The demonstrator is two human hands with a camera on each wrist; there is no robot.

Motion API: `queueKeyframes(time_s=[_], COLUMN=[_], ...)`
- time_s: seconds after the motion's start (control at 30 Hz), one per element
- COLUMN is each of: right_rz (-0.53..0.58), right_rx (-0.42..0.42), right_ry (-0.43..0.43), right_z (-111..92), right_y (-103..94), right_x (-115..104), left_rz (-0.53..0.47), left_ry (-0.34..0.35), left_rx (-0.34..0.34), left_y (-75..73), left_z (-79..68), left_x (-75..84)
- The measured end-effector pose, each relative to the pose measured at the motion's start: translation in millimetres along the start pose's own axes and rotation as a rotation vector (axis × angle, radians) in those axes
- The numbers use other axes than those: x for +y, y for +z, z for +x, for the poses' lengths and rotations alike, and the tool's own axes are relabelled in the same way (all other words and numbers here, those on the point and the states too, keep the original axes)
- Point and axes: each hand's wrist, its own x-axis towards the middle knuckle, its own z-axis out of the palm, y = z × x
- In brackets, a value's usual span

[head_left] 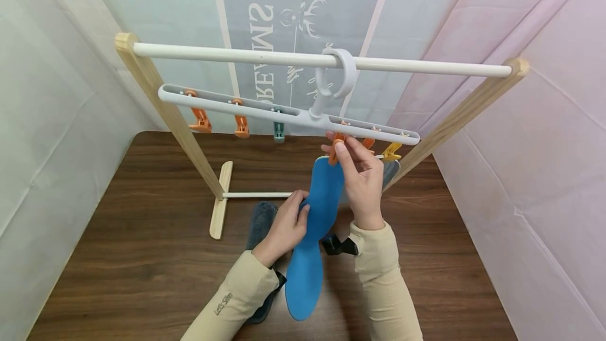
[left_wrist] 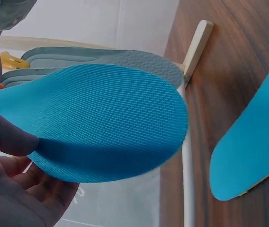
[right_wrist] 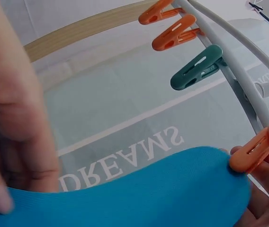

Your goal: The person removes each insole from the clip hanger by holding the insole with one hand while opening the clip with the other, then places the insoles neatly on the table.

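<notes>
A blue insole (head_left: 326, 188) is held below the hanger, and my left hand (head_left: 286, 225) grips its side edge, thumb on the blue face in the left wrist view. My right hand (head_left: 364, 183) pinches an orange clip (head_left: 336, 149) on the grey clip hanger (head_left: 227, 111). In the right wrist view that clip's tip overlaps the end of the insole. A second blue insole (left_wrist: 248, 142) is lower down, over the brown floor. Grey insoles (left_wrist: 144, 61) hang behind, near a yellow clip (head_left: 392, 151).
The hanger hooks over the white top bar (head_left: 213, 56) of a wooden-legged rack (head_left: 175, 120). Two orange clips and a green clip (head_left: 279, 129) dangle at its left. A dark slipper (head_left: 262, 220) is on the brown floor (head_left: 142, 257). Printed cloth hangs behind.
</notes>
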Motion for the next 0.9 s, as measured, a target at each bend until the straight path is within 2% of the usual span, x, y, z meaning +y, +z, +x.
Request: queueKeyframes(time_s=[0.27,0.47,0.6,0.9], right_rz=[0.025,0.069,0.052,0.041], right_rx=[-0.019,-0.093,-0.124,-0.109], right_ry=[0.031,0.039,0.027,0.043], right_z=[0,-2,-3,-6], right_y=[-1.5,-2.7,-4.0,-5.5], right_x=[1,3,4,3], left_rz=[0.022,0.016,0.016,0.041], left_ry=[-0.030,-0.046,-0.065,-0.089], left_rx=[0.015,0.029,0.047,0.060], left_y=[1.9,1.7,0.5,-0.4], left_z=[-18.2,-27.2,-30.6,-34.1], left_x=[-10.2,-13.5,-15.0,-17.2])
